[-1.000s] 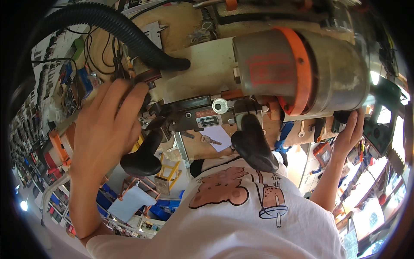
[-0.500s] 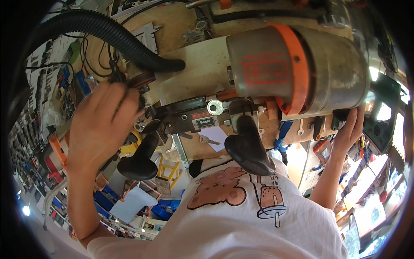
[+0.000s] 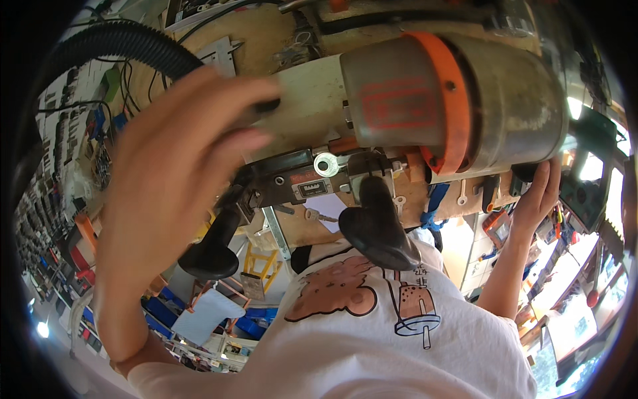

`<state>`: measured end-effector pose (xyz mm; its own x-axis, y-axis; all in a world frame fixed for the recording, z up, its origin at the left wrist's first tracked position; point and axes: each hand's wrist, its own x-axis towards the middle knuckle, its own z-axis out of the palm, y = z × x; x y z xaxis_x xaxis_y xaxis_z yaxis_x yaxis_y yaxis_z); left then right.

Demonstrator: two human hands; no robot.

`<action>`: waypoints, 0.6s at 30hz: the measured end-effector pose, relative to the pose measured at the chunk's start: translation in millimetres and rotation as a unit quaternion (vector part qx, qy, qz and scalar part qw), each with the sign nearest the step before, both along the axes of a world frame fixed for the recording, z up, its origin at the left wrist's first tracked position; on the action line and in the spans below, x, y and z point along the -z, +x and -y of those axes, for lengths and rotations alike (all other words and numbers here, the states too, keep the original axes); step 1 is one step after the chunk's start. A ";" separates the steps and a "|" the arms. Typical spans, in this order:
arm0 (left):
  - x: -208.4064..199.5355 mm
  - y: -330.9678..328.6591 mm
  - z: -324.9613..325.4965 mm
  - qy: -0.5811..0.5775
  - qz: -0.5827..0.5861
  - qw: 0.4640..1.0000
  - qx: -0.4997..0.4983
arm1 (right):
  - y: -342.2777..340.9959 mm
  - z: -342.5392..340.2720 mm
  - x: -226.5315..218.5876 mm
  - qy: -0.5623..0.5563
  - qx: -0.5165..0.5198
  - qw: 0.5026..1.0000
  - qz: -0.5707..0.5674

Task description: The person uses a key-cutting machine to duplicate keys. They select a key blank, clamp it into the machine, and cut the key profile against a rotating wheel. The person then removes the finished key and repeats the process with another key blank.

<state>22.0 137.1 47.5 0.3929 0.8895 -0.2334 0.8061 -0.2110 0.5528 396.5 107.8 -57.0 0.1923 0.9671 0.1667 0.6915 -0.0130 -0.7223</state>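
A bench machine fills the upper middle, with a pale body [image 3: 316, 96], a grey motor housing [image 3: 512, 100] and an orange band [image 3: 455, 100]. My left hand [image 3: 159, 159], smeared by motion, is raised in front of the machine's left end. Its thumb and forefinger stretch apart near the black corrugated hose [image 3: 126, 46], whose end shows between them; contact cannot be made out. My right hand [image 3: 537, 199] lies with fingers extended against the lower right end of the motor housing. Two black lever handles [image 3: 379, 226] [image 3: 211, 246] hang from the machine's front.
A key [image 3: 319, 215] lies by a white paper on the wooden bench. Wrenches [image 3: 463, 191] hang along the front edge. A yellow step stool [image 3: 259, 266] and a pale folding seat [image 3: 209, 312] stand below left. A dark green machine [image 3: 588, 173] is at right.
My left hand has left the dark part at the machine's left end and risen up and right to the hose end, its fingers spreading. My right hand stays in place.
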 end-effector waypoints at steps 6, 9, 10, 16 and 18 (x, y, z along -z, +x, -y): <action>53.1 28.8 -5.3 -0.099 0.171 0.980 -0.031 | -4.9 -1.2 0.8 -0.004 -0.010 0.999 -0.039; 49.8 28.4 -13.5 -0.243 0.171 0.951 -0.082 | -4.8 -0.6 3.1 -0.003 0.001 0.998 -0.067; 42.7 27.8 -17.2 -0.326 0.141 0.928 -0.107 | -4.9 -1.3 3.5 -0.006 0.007 0.997 -0.075; -16.3 12.2 -4.3 -0.167 -0.007 0.976 -0.137 | -2.9 2.5 -3.9 0.006 -0.002 1.000 -0.020; -23.8 -3.6 30.0 -0.060 0.011 0.978 -0.200 | -13.5 2.8 -6.6 0.055 -0.007 0.998 -0.013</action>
<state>18.4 107.1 71.3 0.0257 0.9394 -0.3419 0.7989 0.1863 0.5719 383.0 105.1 -50.4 0.1836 0.9462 0.2666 0.6719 0.0772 -0.7367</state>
